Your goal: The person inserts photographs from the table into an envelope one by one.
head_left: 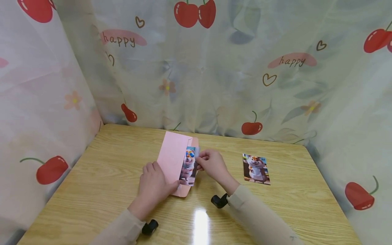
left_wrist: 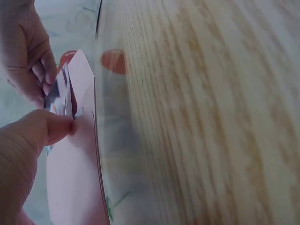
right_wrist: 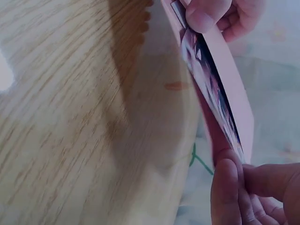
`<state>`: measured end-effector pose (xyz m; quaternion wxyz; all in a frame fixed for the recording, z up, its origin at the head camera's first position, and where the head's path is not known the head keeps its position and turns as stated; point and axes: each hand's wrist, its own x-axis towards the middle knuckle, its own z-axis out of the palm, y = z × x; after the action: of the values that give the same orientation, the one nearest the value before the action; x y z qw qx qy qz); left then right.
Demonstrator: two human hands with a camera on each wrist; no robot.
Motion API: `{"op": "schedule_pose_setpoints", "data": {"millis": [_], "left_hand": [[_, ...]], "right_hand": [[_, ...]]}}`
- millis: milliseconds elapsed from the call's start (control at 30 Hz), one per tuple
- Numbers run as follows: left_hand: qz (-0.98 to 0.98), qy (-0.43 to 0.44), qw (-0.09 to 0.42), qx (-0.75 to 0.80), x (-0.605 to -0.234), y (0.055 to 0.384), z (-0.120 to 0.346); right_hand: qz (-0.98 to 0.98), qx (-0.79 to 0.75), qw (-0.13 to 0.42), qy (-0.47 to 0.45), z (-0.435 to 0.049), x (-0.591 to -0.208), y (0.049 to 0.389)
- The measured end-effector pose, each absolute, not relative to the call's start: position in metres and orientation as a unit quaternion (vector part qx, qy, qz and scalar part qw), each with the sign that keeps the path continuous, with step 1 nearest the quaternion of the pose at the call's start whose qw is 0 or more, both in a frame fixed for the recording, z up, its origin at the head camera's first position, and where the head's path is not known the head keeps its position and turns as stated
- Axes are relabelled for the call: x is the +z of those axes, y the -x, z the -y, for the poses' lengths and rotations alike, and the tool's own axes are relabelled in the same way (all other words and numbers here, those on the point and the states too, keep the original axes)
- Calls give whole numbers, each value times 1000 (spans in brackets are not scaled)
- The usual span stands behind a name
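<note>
A pink envelope (head_left: 173, 151) is held tilted above the table, its flap side facing right. A photo card (head_left: 188, 166) of a furry animal with blue-orange glasses sits partly inside the envelope's mouth. My left hand (head_left: 154, 182) grips the envelope at its lower left, the thumb lying by the card's lower corner. On the other side, my right hand (head_left: 214, 165) pinches the card's right edge between thumb and fingers. In the right wrist view, the card (right_wrist: 213, 79) shows between the envelope's two layers. The left wrist view shows the left thumb (left_wrist: 54, 126) pressing at the opening.
A second photo card (head_left: 257, 169), with a furry animal in a white apron, lies on the wooden table (head_left: 294, 197) to the right. A curtain (head_left: 202, 68) printed with cherries surrounds the table's back and sides. Black devices (head_left: 150, 227) are at both wrists.
</note>
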<state>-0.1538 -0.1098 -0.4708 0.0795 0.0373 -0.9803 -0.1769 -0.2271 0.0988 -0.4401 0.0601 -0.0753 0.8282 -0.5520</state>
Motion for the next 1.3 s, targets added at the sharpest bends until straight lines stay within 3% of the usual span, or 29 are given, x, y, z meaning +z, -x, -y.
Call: {"op": "schedule_pose_setpoints", "data": {"millis": [500,1300], "left_hand": [[978,-33,79,-188,-473,155,103],[978,-32,88,-185,-474,155,105]], "right_hand": [[-799,-596,78,21,-84,-456,234],[-817,-568,79,52,-79,-464,231]]}}
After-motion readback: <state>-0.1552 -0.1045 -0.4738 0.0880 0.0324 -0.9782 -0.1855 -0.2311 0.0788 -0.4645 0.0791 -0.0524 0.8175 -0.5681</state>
